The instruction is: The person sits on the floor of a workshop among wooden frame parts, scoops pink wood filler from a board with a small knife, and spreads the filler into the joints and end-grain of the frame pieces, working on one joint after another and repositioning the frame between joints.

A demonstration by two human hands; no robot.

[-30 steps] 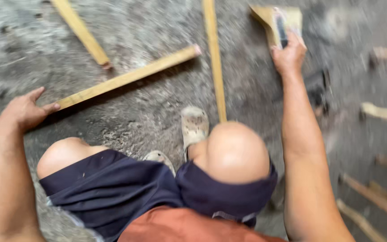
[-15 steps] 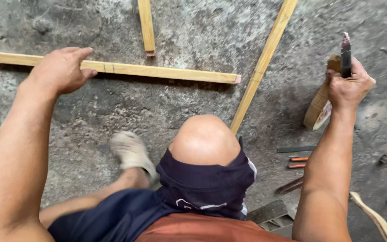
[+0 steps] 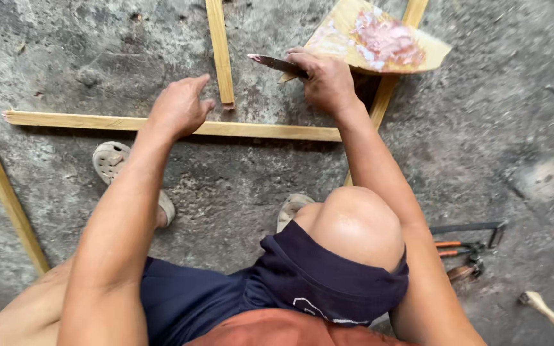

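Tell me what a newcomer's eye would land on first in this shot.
First, the right hand at top centre, gripping a flat metal blade beside a tan board smeared with pink paste. Next, the left hand hovering open over the long pale wooden strip lying across the rough grey concrete floor. A bare knee fills the lower middle.

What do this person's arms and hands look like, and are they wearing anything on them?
Both arms are bare along all that shows: no sleeves, gloves, watch or rings visible. The left hand and right hand are uncovered. Lower down there are dark navy shorts.
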